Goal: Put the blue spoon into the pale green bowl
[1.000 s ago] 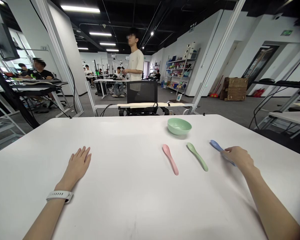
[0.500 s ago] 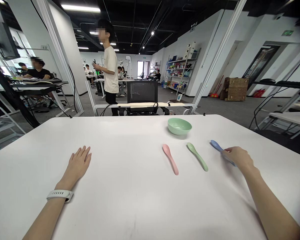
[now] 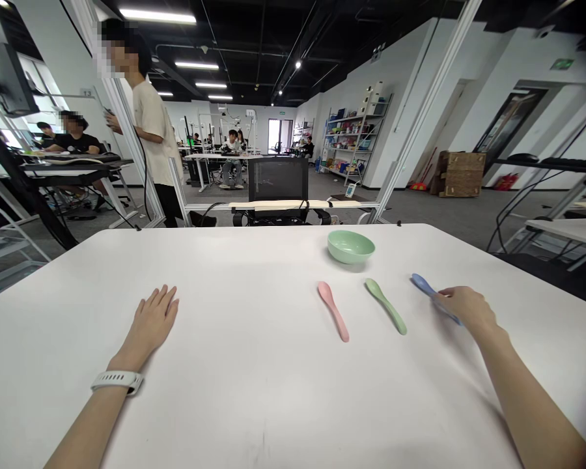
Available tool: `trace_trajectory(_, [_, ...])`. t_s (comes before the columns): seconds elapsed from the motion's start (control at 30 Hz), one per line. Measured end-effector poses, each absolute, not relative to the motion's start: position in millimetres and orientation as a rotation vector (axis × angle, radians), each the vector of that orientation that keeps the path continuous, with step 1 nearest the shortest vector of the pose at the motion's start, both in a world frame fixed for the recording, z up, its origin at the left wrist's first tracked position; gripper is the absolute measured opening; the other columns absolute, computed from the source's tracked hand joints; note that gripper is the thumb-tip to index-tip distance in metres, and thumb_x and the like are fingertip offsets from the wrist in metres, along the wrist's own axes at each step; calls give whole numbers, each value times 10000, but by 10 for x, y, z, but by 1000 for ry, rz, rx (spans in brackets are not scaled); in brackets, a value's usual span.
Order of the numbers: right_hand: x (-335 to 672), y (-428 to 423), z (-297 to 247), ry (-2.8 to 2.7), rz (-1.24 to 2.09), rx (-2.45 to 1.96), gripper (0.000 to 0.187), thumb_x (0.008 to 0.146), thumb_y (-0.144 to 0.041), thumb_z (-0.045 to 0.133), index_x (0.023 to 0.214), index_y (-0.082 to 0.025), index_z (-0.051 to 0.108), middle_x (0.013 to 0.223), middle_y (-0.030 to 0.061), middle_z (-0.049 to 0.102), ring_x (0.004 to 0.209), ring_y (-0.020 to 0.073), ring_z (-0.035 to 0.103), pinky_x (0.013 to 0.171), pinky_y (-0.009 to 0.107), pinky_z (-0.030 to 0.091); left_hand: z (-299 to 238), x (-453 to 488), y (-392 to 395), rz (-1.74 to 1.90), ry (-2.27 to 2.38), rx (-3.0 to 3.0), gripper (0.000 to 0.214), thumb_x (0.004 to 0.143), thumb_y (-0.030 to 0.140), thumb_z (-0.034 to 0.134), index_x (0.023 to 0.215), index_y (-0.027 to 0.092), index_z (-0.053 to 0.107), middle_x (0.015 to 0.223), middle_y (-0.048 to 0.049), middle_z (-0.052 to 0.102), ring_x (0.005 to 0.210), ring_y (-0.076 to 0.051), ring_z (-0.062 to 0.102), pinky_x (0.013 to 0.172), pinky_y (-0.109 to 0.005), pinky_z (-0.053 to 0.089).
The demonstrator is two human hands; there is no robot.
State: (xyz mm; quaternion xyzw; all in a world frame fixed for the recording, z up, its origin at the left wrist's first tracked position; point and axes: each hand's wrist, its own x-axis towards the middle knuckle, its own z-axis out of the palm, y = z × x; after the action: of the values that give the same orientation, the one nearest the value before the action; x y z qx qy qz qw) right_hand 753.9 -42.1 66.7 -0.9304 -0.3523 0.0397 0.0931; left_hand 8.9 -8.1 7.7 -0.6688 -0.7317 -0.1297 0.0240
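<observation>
At the left, a pale band (image 3: 118, 383) circles the wrist of the left hand (image 3: 152, 322), which lies palm down on the white table (image 3: 234, 371), fingers extended and slightly parted, holding nothing. Behind the table on that side, a person in a cream shirt (image 3: 153, 133) is upright, partly hidden by a frame post. Next comes a black chair (image 3: 278, 180) beyond the far edge. Right of centre lies the pink spoon (image 3: 334, 312), its head pointing away; then the green bowl (image 3: 350, 249), upright near the far edge, and the green spoon (image 3: 387, 307), slanted much like the pink one. Farthest right of these is the blue spoon (image 3: 422, 284), its handle pinched in the fingers of the right hand (image 3: 469, 309).
</observation>
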Motion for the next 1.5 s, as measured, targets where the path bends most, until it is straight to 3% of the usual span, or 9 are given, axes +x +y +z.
trace_trajectory(0.2, [7455,-470,752,-1073,61,-2714,363,1008,-306,614,1239,-191,869,1274,224,858,1199,425,809,833,431,600,101,109,-93,-357,-2287,-2059,752,1134,439,209,1717,118,559,1845,-191,492,1743,-336,421,1426,-568,328])
trace_trajectory(0.33, [7212,-489,831,-1184,8,-2572,391,1091,-352,516,1225,-176,839,1271,225,847,1148,382,786,804,411,528,116,106,-96,-330,-2286,-2070,768,1132,438,183,1724,111,547,1853,-185,478,1744,-341,419,1428,-581,321])
trace_trajectory(0.63, [6474,-472,795,-1490,420,-2517,544,1110,-681,551,837,-227,676,868,156,790,812,315,748,782,405,512,120,91,-98,-358,-2273,-2076,774,1130,451,188,1708,105,568,1842,-195,488,1735,-354,437,1421,-604,341])
trace_trajectory(0.77, [6254,-500,818,-1619,430,-2508,403,1084,-543,638,802,-256,602,875,134,772,823,313,742,725,384,486,134,95,-93,-339,-2276,-2087,761,1129,435,213,1715,91,557,1839,-198,486,1735,-356,436,1421,-602,344])
trace_trajectory(0.93, [5792,-587,912,-1578,435,-2282,241,1167,-374,422,956,-286,498,826,72,738,759,262,700,721,348,456,150,100,-92,-337,-2275,-2073,739,1127,422,245,1712,107,567,1831,-192,502,1729,-351,448,1417,-589,354])
trace_trajectory(1.0, [5529,-654,921,-1579,467,-2164,201,1170,-377,431,987,-297,457,836,58,749,762,252,702,718,332,442,163,101,-96,-320,-2288,-2089,759,1127,429,225,1722,84,545,1845,-202,473,1740,-357,428,1426,-592,335])
trace_trajectory(1.17, [5012,-827,865,-1703,668,-2085,323,1148,-554,557,966,-312,443,663,22,709,771,271,727,735,323,436,185,104,-103,-301,-2304,-2100,772,1132,442,205,1734,80,525,1858,-196,448,1753,-352,404,1436,-592,317])
trace_trajectory(1.3, [4964,-850,890,-1758,634,-2185,239,1179,-375,484,953,-300,471,590,-7,651,671,245,674,704,322,401,170,107,-97,-320,-2289,-2095,747,1133,426,230,1720,93,551,1842,-197,475,1740,-358,428,1426,-607,338])
trace_trajectory(1.5, [5358,-755,1105,-1676,501,-2380,198,1162,-297,457,976,-276,520,639,33,711,784,264,725,733,326,416,135,104,-85,-378,-2264,-2078,703,1127,396,295,1703,113,582,1817,-201,517,1717,-359,467,1412,-600,369])
